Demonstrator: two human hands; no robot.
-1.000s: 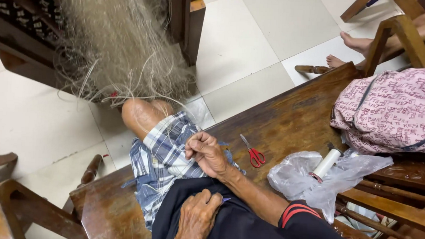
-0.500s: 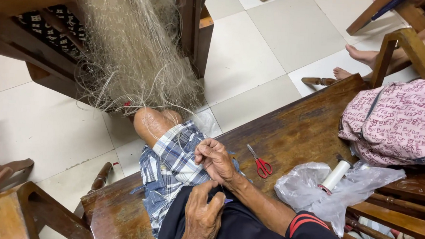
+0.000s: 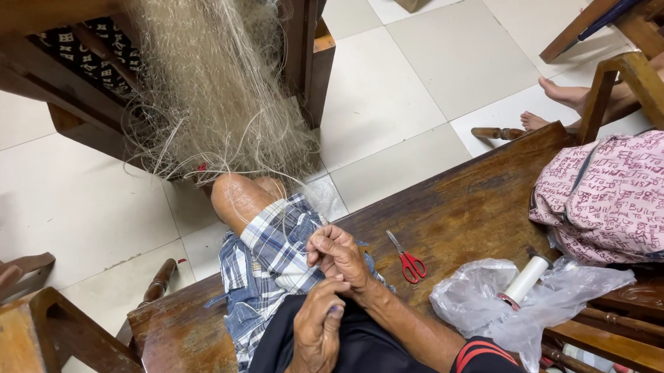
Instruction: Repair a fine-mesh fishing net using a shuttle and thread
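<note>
The pale fishing net (image 3: 217, 92) hangs in a tangled mass from the dark wooden furniture at the top, its loose strands trailing down over the bare knee (image 3: 242, 197) to the lap. Compared with a second ago the view has slid left and down a touch, yet both hands sit in the same spot over the checked shorts (image 3: 268, 273), so the work looks to be carrying on stitch by stitch rather than moving on. The right hand (image 3: 340, 258) is curled, fingertips drawn together as if pinching a fine strand; the thread itself is too thin to make out. The left hand (image 3: 316, 335) lies just below it, touching, fingers folded in with the thumb pointing up. The net's bulk stays well above both hands. On the bench (image 3: 480, 208), near the right hand, red-handled scissors (image 3: 407, 261); farther toward the right edge a white spool (image 3: 526, 281) on a clear plastic bag (image 3: 491, 305), and a pink patterned backpack (image 3: 615, 195) at the far right corner
</note>
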